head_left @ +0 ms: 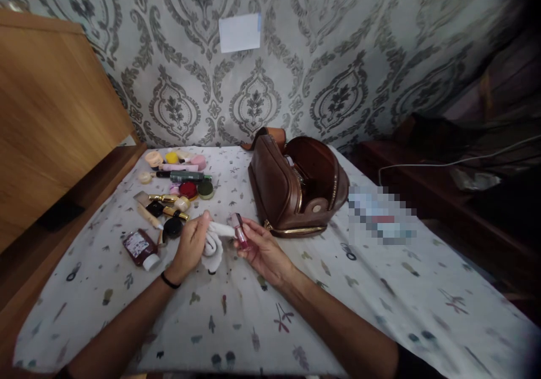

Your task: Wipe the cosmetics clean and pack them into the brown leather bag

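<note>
My left hand (191, 249) is closed around a bunched white cloth (212, 248). A strip of that cloth stretches across to a small pinkish-red cosmetic bottle (240, 233) with a darker cap, gripped in the fingers of my right hand (270, 259). Cloth and bottle appear to touch. Just left of my left hand lie a round black compact (173, 227) and a gold tube (175, 213). A dark red bottle with a white cap (141, 248) rests on its side nearby. Behind my right hand stands a brown leather bag (274, 184), unzipped, its inside mostly in shadow.
Several more cosmetics, among them a red round case (188, 190), an olive round jar (205, 190) and a green tube (186, 177), lie at the back left of the patterned tablecloth (253, 339). A wooden panel (54, 86) borders the left. A blurred-out item (382, 215) lies right.
</note>
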A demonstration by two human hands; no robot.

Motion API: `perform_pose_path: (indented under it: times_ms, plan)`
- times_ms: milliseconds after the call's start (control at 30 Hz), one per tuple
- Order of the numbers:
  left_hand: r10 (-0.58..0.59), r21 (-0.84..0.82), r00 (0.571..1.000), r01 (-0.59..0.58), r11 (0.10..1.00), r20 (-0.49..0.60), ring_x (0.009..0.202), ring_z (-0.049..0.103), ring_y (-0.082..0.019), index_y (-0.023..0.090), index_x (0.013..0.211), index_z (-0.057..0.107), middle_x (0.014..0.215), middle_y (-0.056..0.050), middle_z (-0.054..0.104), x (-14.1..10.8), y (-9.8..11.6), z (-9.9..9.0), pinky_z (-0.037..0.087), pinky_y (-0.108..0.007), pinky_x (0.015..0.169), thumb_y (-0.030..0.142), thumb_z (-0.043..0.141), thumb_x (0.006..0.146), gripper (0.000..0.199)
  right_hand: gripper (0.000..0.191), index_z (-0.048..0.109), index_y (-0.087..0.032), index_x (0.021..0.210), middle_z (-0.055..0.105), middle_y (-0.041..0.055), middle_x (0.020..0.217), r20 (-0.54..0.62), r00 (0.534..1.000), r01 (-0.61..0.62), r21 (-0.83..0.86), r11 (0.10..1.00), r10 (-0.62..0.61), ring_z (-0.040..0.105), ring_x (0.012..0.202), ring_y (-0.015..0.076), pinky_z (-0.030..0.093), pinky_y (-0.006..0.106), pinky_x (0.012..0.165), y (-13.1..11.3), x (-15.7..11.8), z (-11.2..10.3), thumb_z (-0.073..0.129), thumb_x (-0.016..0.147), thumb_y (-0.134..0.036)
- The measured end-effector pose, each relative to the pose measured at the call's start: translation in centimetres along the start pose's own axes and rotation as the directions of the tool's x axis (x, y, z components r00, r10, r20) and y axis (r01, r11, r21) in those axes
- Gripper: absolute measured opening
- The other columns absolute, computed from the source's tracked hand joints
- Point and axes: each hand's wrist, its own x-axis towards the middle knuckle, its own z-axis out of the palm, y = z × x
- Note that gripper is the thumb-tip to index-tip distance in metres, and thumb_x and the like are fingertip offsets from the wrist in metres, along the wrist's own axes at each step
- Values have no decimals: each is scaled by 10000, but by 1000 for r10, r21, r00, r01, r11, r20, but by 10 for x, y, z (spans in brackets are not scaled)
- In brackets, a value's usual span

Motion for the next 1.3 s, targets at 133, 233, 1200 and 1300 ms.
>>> perform_pose_path:
  times_ms: [133, 233, 1200, 1300]
  plan:
    - [1, 46, 1000, -2, 999, 24, 503, 359, -98, 205, 656, 424, 552, 68, 357, 3, -2, -1, 296, -225, 485, 413, 480, 895, 322, 436, 639, -186, 994, 692, -9, 753, 22, 1000, -18, -101, 995, 20, 675, 609, 142, 519, 212, 463, 3, -3, -1, 863, 655, -344]
    - [32, 90, 999, -34, 995, 28, 519, 371, -95, 206, 754, 475, 599, 73, 400, -1, -1, 1, 307, -215, 493, 343, 539, 863, 187, 440, 643, -176, 1017, 677, -9, 752, 43, 998, -26, -189, 982, 35, 670, 626, 150, 530, 238, 490, 5, -5, 0, 846, 673, -361]
    - [618, 154, 746, -660, 735, 250, 862, 613, -133, 198, 942, 654, 930, -35, 604, -19, 3, 12, 497, -236, 768, 179, 596, 908, 69, 378, 672, -176, 834, 646, -46, 703, -107, 992, 65, -73, 995, -72, 563, 603, 70, 449, 191, 568, -2, 0, 4, 911, 562, -284]
    - [546, 104, 802, -581, 807, 243, 736, 587, -125, 189, 803, 637, 795, -10, 599, -17, 5, 10, 464, -234, 669, 251, 609, 905, 122, 345, 681, -167, 824, 629, -48, 680, -77, 995, 61, -93, 994, -68, 556, 592, 69, 444, 189, 565, -1, -1, 5, 903, 574, -251]
